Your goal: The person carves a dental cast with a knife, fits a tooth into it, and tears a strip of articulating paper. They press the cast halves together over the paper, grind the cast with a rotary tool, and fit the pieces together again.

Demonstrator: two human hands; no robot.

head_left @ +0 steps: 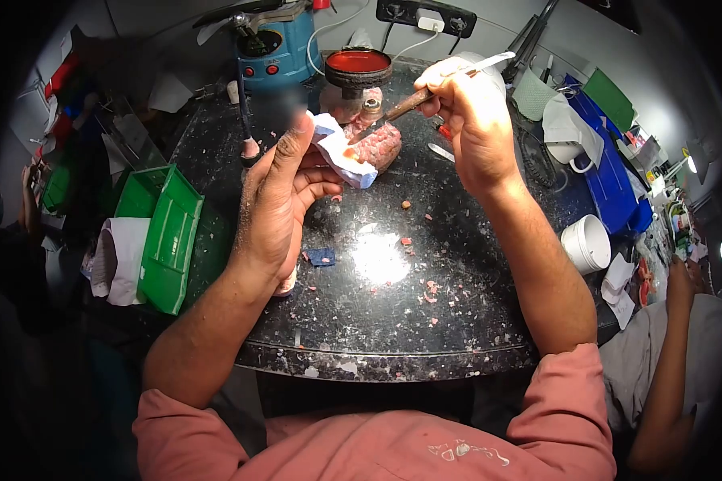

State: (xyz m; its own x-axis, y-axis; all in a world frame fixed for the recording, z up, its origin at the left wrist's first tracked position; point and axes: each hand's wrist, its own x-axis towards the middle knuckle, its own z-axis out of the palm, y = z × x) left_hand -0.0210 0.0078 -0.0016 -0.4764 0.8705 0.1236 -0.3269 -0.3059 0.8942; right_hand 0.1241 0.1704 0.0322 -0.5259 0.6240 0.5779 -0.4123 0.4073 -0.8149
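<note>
My left hand (274, 192) is raised over the left of the dark bench, its fingers closed around a small white and blue plaster cast (351, 171) with a reddish patch on it. My right hand (469, 104) pinches a wax knife (409, 105) by its brown wooden handle. Its metal blade points down and left, close to the cast; whether it touches cannot be made out. A pale spoon-like end sticks out above the fingers. Behind the cast sits a lumpy pink mass (381, 148), partly hidden, with a small metal burner (371, 105) at its top.
A black round pan with a red inside (358, 62) stands at the back, beside a blue machine (277, 50). Green bin (171, 240) at left; white tub (587, 244) and blue tray (610, 188) at right. Pink scraps (431, 290) litter the bench (361, 325). Another person's arm (672, 361) shows far right.
</note>
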